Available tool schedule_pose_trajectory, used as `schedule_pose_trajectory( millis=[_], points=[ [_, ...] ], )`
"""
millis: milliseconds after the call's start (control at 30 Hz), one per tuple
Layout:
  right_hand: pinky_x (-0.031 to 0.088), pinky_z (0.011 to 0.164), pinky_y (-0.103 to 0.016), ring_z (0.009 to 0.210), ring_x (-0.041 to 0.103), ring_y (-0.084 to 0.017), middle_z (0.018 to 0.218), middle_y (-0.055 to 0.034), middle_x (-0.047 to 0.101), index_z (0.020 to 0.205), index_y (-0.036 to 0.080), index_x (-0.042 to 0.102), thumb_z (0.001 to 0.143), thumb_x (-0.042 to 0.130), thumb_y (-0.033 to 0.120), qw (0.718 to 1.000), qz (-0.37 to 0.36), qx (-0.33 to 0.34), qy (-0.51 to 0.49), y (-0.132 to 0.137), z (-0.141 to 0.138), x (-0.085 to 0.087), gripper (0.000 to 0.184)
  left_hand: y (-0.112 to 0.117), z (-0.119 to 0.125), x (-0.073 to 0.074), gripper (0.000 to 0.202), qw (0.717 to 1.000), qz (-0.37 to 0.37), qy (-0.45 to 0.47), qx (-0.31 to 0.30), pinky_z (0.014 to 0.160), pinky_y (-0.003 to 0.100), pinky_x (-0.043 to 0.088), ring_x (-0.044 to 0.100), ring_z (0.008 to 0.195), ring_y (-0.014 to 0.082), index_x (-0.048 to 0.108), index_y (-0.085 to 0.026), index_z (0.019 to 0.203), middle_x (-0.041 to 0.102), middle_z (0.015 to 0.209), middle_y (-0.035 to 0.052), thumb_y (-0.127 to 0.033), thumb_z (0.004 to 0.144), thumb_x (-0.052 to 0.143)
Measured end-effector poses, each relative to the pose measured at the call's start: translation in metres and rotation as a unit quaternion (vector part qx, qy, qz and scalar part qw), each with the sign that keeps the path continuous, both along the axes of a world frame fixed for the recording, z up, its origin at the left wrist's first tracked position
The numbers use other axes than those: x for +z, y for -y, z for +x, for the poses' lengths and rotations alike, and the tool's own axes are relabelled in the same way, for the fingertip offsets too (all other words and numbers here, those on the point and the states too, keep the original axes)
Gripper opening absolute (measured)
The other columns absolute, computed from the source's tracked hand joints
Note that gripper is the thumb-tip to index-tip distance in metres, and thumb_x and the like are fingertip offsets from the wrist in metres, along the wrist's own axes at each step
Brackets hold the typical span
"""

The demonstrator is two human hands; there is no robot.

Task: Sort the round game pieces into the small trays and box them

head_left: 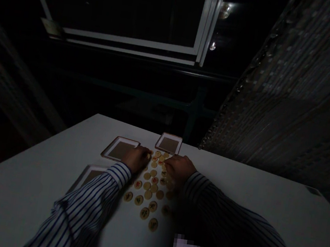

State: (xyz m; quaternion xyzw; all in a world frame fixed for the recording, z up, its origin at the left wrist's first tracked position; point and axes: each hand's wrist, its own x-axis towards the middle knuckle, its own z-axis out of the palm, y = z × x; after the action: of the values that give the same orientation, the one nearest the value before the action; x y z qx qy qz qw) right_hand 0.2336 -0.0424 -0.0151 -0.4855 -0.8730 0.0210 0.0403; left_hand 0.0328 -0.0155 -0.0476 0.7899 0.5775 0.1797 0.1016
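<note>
Round wooden xiangqi pieces (pixel 154 188), several with red or dark characters and several showing plain faces, lie scattered on the white table (pixel 57 158). My left hand (pixel 136 159) is at the far left of the scatter, its curled fingers closed at a piece (pixel 148 156) by the fingertips. Across from it, my right hand (pixel 181 169) rests on the right side of the pieces. Its fingers are bent together at a piece next to the fingertips, and the palm side is hidden. Between both hands lie red-marked pieces (pixel 154 158). Dim light blurs the finer characters.
A shallow framed tray (pixel 116 138) lies beyond my left hand, and another tray (pixel 163 133) sits at the table's far edge. My left sleeve partly covers a third tray (pixel 80 178). A beaded curtain (pixel 275 113) hangs on the right; a dark window stands behind.
</note>
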Motion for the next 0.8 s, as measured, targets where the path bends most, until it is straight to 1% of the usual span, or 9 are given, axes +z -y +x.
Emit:
schedule_pose_trajectory(
  millis=[133, 300, 367, 433, 500, 600, 700, 733, 800],
  points=[
    [0.038, 0.075, -0.026, 0.087, 0.056, -0.015, 0.095, -0.0033, 0.064, 0.097, 0.022, 0.061, 0.082, 0.037, 0.031, 0.995, -0.019, -0.026, -0.091, 0.007, 0.009, 0.004, 0.029, 0.021, 0.014, 0.006, 0.032, 0.990, 0.026, 0.126, -0.054, 0.082, 0.027, 0.042, 0.056, 0.090, 0.0180, 0.057, -0.015, 0.101, 0.060, 0.101, 0.0088, -0.031, 0.076, 0.046],
    [0.043, 0.070, -0.023, 0.075, 0.059, -0.012, 0.082, -0.0008, 0.066, 0.092, 0.021, 0.062, 0.078, 0.046, 0.035, 0.970, -0.070, -0.057, -0.224, 0.025, 0.026, 0.000, 0.026, 0.054, 0.043, 0.016, 0.031, 0.979, 0.035, 0.184, -0.084, 0.081, 0.030, 0.043, 0.056, 0.087, 0.0176, 0.055, -0.017, 0.101, 0.060, 0.095, 0.0068, -0.029, 0.073, 0.051],
    [0.045, 0.067, -0.023, 0.073, 0.061, -0.012, 0.081, -0.0015, 0.067, 0.089, 0.019, 0.062, 0.076, 0.049, 0.035, 0.944, -0.120, -0.074, -0.299, 0.035, 0.034, -0.004, 0.024, 0.066, 0.057, 0.021, 0.031, 0.976, 0.039, 0.192, -0.099, 0.078, 0.030, 0.044, 0.056, 0.085, 0.0172, 0.055, -0.018, 0.101, 0.061, 0.092, 0.0058, -0.028, 0.073, 0.053],
    [0.047, 0.067, -0.023, 0.074, 0.062, -0.013, 0.082, -0.0027, 0.067, 0.087, 0.018, 0.061, 0.074, 0.051, 0.036, 0.903, -0.171, -0.090, -0.383, 0.045, 0.043, -0.008, 0.025, 0.076, 0.069, 0.026, 0.030, 0.972, 0.047, 0.196, -0.122, 0.077, 0.029, 0.044, 0.055, 0.085, 0.0168, 0.055, -0.018, 0.101, 0.061, 0.092, 0.0052, -0.028, 0.073, 0.053],
    [0.048, 0.068, -0.025, 0.076, 0.062, -0.014, 0.082, -0.0041, 0.067, 0.085, 0.016, 0.060, 0.071, 0.054, 0.038, 0.868, -0.199, -0.099, -0.444, 0.056, 0.052, -0.009, 0.026, 0.085, 0.081, 0.029, 0.029, 0.967, 0.050, 0.205, -0.145, 0.077, 0.028, 0.044, 0.055, 0.085, 0.0164, 0.055, -0.018, 0.100, 0.060, 0.092, 0.0052, -0.028, 0.073, 0.054],
    [0.049, 0.067, -0.027, 0.074, 0.063, -0.016, 0.078, -0.0050, 0.068, 0.080, 0.015, 0.060, 0.067, 0.058, 0.040, 0.845, -0.203, -0.124, -0.479, 0.069, 0.066, -0.008, 0.028, 0.096, 0.098, 0.033, 0.028, 0.958, 0.045, 0.232, -0.164, 0.077, 0.028, 0.044, 0.055, 0.085, 0.0161, 0.056, -0.017, 0.099, 0.061, 0.092, 0.0058, -0.027, 0.073, 0.055],
    [0.049, 0.064, -0.027, 0.071, 0.063, -0.016, 0.075, -0.0048, 0.068, 0.078, 0.015, 0.060, 0.064, 0.060, 0.041, 0.833, -0.201, -0.148, -0.493, 0.081, 0.080, -0.004, 0.029, 0.104, 0.113, 0.035, 0.028, 0.944, -0.011, 0.295, -0.149, 0.075, 0.028, 0.045, 0.057, 0.081, 0.0157, 0.057, -0.017, 0.096, 0.062, 0.087, 0.0049, -0.029, 0.071, 0.058],
    [0.050, 0.063, -0.027, 0.071, 0.063, -0.016, 0.075, -0.0048, 0.068, 0.078, 0.015, 0.060, 0.064, 0.061, 0.041, 0.832, -0.198, -0.153, -0.495, 0.085, 0.085, -0.003, 0.029, 0.106, 0.118, 0.034, 0.028, 0.933, -0.052, 0.329, -0.137, 0.073, 0.028, 0.046, 0.058, 0.078, 0.0153, 0.058, -0.017, 0.094, 0.063, 0.085, 0.0044, -0.030, 0.070, 0.059],
    [0.050, 0.062, -0.027, 0.070, 0.063, -0.016, 0.075, -0.0048, 0.067, 0.079, 0.015, 0.059, 0.064, 0.060, 0.041, 0.834, -0.184, -0.164, -0.494, 0.091, 0.093, -0.003, 0.030, 0.108, 0.126, 0.031, 0.027, 0.895, -0.147, 0.407, -0.111, 0.070, 0.028, 0.048, 0.060, 0.074, 0.0146, 0.058, -0.015, 0.090, 0.065, 0.081, 0.0041, -0.029, 0.067, 0.061]
  ],
)
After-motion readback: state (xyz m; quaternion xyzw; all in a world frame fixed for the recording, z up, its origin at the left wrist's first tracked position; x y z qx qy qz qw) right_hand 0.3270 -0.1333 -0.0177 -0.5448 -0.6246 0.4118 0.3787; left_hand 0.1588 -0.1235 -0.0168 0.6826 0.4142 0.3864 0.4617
